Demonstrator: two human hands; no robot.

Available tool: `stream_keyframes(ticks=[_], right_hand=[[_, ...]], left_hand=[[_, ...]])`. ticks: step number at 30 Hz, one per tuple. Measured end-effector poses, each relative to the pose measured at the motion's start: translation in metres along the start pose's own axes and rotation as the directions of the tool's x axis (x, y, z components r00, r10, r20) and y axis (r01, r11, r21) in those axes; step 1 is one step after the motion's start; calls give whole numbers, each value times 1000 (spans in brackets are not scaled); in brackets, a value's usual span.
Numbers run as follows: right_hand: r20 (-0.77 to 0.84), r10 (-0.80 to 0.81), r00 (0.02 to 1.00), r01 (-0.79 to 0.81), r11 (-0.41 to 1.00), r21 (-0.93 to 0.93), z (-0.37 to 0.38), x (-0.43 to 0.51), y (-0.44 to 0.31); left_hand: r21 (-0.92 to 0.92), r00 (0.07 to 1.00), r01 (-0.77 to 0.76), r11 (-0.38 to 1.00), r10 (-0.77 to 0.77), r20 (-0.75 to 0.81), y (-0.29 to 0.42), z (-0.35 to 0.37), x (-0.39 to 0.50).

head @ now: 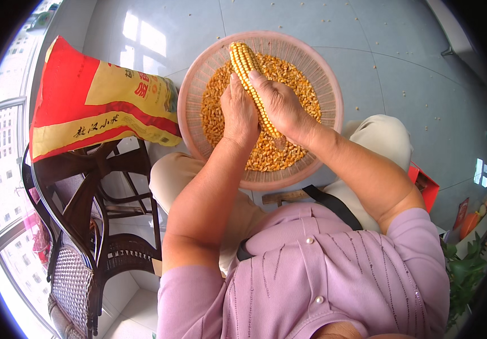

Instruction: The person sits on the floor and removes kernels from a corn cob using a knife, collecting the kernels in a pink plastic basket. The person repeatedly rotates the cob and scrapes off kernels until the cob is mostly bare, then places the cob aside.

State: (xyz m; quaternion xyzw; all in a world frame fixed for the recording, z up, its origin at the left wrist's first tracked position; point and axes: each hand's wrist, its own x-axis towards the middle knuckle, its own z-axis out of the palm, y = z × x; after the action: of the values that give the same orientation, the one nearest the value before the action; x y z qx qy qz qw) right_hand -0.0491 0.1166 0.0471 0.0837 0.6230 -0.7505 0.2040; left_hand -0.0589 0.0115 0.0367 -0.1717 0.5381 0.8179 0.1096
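Both of my hands hold one ear of dried yellow corn (pixel 243 61) tilted above a round pink plastic basket (pixel 332 80). My left hand (pixel 240 112) wraps the ear from the left, its thumb lying along the kernels. On the other side, my right hand (pixel 283 104) grips the ear, with its thumb pressed on the rows near the middle. The ear's upper end points away from me, and its lower end shows below my right hand. Loose corn kernels (pixel 277 159) cover the basket's bottom. The palms and most fingertips are hidden.
A red and yellow printed sack (pixel 67 89) rests on a dark chair (pixel 120 159) left of the basket. A wicker chair (pixel 71 284) stands nearer the window. Scattered kernels lie on the grey tiled floor (pixel 353 34). At right are a red box (pixel 423 186) and a leafy plant (pixel 466 267).
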Motion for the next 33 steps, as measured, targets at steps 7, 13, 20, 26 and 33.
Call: stream_keyframes(ticks=[7,13,20,26,33], right_hand=[[29,51,998,-57,959,279,11,-2,-7],[-61,75,995,-52,945,322,-1,7,-12],[-204,31,978,21,968,249,6,10,3],[-129,90,988,-35,925,378,5,13,-2],[-43,145,988,-98,831,547,-2,11,-14]], left_hand=[[-90,996,-65,994,58,-70,6,5,-2],[-184,987,148,972,-134,88,7,8,-6],[-17,1000,25,1000,-25,0,-7,14,-13],[8,998,-57,998,57,-8,-8,9,-9],[16,992,-95,995,94,79,-10,0,-2]])
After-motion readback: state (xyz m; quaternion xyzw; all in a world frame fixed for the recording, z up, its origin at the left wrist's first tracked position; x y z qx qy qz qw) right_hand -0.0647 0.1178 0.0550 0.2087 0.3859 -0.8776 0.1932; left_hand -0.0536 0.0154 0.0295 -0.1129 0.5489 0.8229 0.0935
